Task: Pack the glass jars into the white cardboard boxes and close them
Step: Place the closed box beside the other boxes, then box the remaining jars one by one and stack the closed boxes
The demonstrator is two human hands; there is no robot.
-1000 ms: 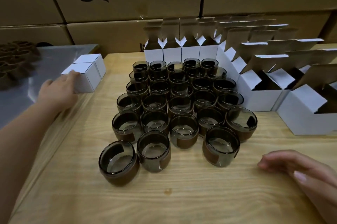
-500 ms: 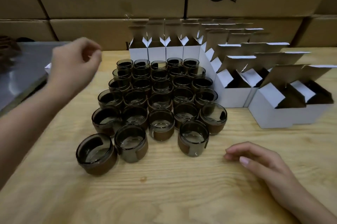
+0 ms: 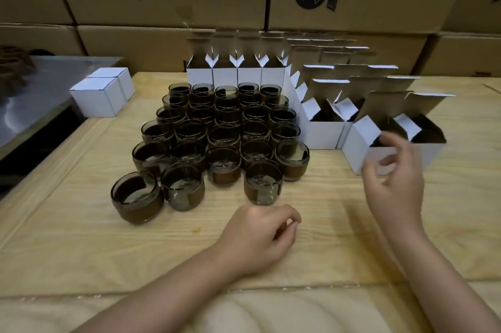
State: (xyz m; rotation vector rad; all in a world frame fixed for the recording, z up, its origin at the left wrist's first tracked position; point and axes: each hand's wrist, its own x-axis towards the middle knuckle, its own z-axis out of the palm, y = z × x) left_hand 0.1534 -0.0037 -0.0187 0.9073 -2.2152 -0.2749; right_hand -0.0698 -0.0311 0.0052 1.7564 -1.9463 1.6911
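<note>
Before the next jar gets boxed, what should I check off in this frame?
1. Nearest box flaps open: ok.
2. Nearest box empty inside: cannot tell, too dark.
3. Right hand empty: ok. Whether it touches the box: cannot tell, blurred.
4. Left hand empty, on the table: ok.
5. Front jar upright, nothing over it: ok.

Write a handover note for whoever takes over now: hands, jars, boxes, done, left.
Left hand: empty, fingers loosely curled, just in front of the jars.
Right hand: empty, fingers spread at the nearest open box; contact unclear, blurred.
The jars: clustered upright mid-scene, unpacked.
Done: two closed boxes at far left.
Left: pack the jars into the open boxes along back and right, close them.
</note>
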